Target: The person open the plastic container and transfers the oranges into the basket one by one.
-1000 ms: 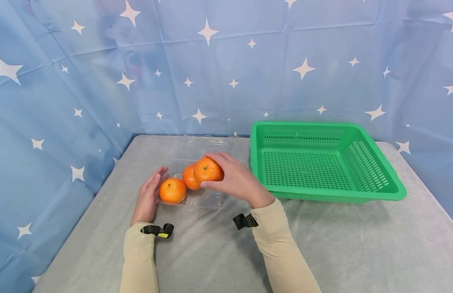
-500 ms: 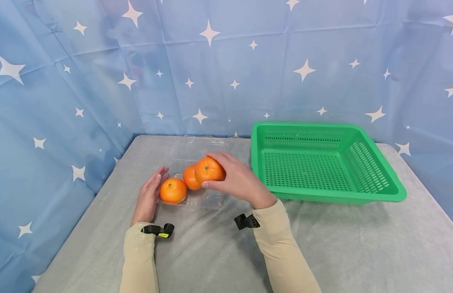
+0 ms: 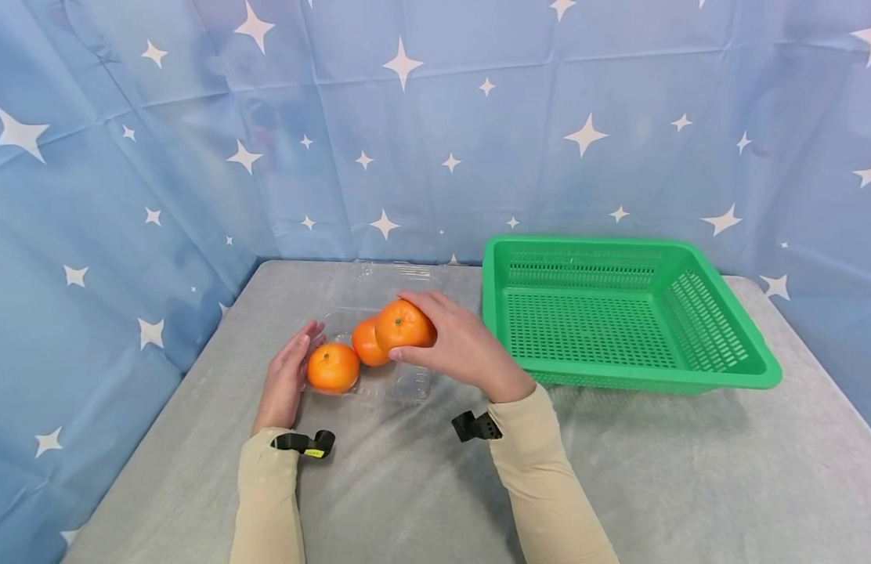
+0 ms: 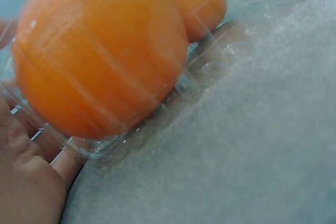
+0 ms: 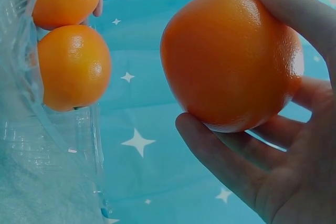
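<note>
My right hand (image 3: 467, 348) holds an orange (image 3: 405, 323) between thumb and fingers, above the right part of a clear plastic clamshell box (image 3: 410, 384). In the right wrist view this orange (image 5: 231, 59) hangs apart from the box, gripped from its side. Two more oranges lie in the box: one at the front left (image 3: 333, 367), the other orange (image 3: 366, 342) behind it, partly covered by the held one. My left hand (image 3: 283, 380) rests along the box's left side with its fingers extended. Seen from the left wrist, that hand (image 4: 26, 166) touches the clear wall beside the nearest orange (image 4: 100, 56).
A green perforated plastic basket (image 3: 647, 377) stands at the back right, right of the box. The box's clear lid (image 3: 396, 274) lies folded back toward the starry blue curtain (image 3: 442, 102). Grey cloth (image 3: 379, 486) covers the table.
My right hand has shifted very slightly up and to the right with the orange in its grip. The left hand, the box and the other two oranges stay put.
</note>
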{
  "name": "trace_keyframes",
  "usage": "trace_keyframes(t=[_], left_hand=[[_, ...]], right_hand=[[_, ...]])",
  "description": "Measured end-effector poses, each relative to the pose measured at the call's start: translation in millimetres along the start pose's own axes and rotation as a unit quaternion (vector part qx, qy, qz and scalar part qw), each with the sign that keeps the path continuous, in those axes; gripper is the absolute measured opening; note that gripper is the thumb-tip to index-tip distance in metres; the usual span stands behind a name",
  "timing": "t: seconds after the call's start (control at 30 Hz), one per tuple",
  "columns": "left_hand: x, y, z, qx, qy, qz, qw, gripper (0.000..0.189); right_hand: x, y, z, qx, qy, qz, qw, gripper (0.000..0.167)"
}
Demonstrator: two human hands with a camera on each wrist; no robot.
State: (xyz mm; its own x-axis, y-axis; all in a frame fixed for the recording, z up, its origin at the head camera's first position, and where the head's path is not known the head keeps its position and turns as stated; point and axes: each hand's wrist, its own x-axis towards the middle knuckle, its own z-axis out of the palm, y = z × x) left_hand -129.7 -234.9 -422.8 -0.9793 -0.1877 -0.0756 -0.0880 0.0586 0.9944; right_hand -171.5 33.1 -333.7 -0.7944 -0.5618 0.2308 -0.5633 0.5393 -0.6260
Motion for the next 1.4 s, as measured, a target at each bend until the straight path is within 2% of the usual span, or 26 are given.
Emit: trace_keyframes(t=[0.47,0.77,1.2,1.4], left_hand=[[0.1,0.3,-0.7,-0.001,-0.001,-0.001,1.0000,0.051],[1.1,-4.0,-2.6,-0.027,-0.009,0.027,0.9992,0.055],[0.6,-3.9,-2.3,-0.020,-0.006,0.018,0.9996,0.054],[0.9,-3.6,-2.5,-0.020,-0.006,0.016,0.9997,0.055]], right_hand=[[-2.1,-3.1,-4.5,0.005,0.017,-0.013,0.9998,0.071],[-3.0,-4.5,-7.1,0.017,0.023,-0.016,0.9994,0.071],[-4.7,-6.0,-9.6,0.004,0.072,-0.026,0.9970,0.070],[-4.8,-6.0,-11.8,-0.008,0.080,-0.026,0.9964,0.070]])
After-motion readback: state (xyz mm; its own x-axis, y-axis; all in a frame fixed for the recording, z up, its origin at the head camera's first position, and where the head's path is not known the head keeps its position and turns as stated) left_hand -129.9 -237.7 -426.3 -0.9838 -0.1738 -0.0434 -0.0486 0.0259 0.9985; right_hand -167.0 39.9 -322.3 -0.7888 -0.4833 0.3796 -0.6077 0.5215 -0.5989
